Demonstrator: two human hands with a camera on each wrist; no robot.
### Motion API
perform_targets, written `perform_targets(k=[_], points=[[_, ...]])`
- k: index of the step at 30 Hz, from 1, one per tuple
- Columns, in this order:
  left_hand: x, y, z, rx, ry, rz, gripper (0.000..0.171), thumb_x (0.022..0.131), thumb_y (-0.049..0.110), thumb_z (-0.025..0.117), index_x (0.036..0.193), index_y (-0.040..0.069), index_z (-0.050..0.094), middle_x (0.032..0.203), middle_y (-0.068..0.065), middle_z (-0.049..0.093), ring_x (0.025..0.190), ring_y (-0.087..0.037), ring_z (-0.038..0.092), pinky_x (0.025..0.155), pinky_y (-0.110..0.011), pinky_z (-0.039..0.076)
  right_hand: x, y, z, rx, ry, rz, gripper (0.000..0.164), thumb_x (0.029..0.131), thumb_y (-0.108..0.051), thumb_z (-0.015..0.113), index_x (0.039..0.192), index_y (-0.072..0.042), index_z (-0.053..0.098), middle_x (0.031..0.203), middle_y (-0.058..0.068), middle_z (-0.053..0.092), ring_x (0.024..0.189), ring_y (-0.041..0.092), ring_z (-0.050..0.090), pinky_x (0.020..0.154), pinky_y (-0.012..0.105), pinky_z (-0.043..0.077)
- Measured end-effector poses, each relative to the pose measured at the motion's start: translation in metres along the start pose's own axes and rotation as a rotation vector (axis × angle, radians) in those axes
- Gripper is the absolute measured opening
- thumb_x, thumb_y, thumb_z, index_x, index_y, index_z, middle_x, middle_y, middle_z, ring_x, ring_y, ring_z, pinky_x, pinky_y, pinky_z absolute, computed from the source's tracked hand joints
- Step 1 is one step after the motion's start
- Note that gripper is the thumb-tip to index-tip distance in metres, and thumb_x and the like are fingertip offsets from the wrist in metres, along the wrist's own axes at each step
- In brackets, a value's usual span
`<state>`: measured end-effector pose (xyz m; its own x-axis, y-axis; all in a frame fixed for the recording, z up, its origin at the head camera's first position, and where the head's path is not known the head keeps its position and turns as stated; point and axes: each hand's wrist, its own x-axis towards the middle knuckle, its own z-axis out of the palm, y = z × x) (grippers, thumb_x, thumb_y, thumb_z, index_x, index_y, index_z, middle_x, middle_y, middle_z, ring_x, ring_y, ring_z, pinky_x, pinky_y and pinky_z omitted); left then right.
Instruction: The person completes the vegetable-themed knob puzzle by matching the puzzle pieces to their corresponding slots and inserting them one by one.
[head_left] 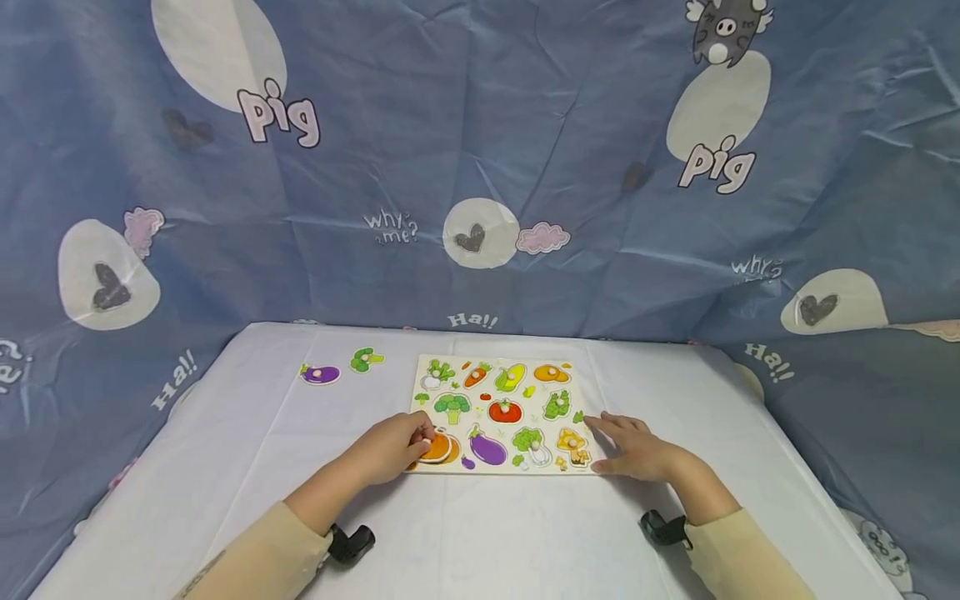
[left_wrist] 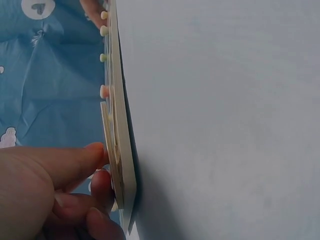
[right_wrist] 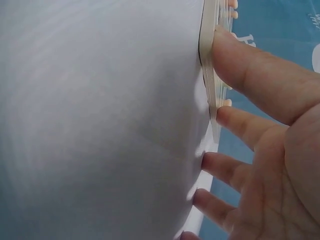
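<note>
A wooden knob puzzle board (head_left: 472,468) with vegetable pictures lies flat on the table. Over its near left corner, my left hand (head_left: 392,446) pinches a round orange puzzle piece (head_left: 437,450), which looks like a pumpkin. In the left wrist view that piece (left_wrist: 113,155) sits slightly tilted against the board's face, its knob hidden by the fingers. My right hand (head_left: 637,450) rests at the board's right edge, fingers spread. Its thumb (right_wrist: 240,62) touches the board's near right corner in the right wrist view.
Off the board at the back left lie a loose eggplant piece (head_left: 322,375) and a loose broccoli piece (head_left: 365,360). Several knobbed pieces, such as the tomato (head_left: 506,412) and corn (head_left: 512,377), sit in the board. A white cloth (head_left: 495,542) covers the table; a blue printed curtain (head_left: 420,150) hangs behind.
</note>
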<state>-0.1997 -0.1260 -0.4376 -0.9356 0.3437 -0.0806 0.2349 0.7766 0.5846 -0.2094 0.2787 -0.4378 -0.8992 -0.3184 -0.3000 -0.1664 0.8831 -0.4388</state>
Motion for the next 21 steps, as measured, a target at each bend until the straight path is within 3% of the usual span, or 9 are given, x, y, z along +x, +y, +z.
perform_targets(k=[21], points=[[0.0053, 0.0073, 0.0068, 0.012, 0.008, 0.016, 0.01, 0.096, 0.013, 0.068, 0.09, 0.017, 0.061, 0.072, 0.002, 0.052, 0.068, -0.015, 0.048, 0.064, -0.032, 0.039, -0.0004, -0.0033, -0.0026, -0.01, -0.011, 0.006, 0.089, 0.083, -0.05, 0.077, 0.156, -0.018, 0.037, 0.161, 0.023, 0.023, 0.144, 0.051, 0.017, 0.104, 0.076, 0.026]])
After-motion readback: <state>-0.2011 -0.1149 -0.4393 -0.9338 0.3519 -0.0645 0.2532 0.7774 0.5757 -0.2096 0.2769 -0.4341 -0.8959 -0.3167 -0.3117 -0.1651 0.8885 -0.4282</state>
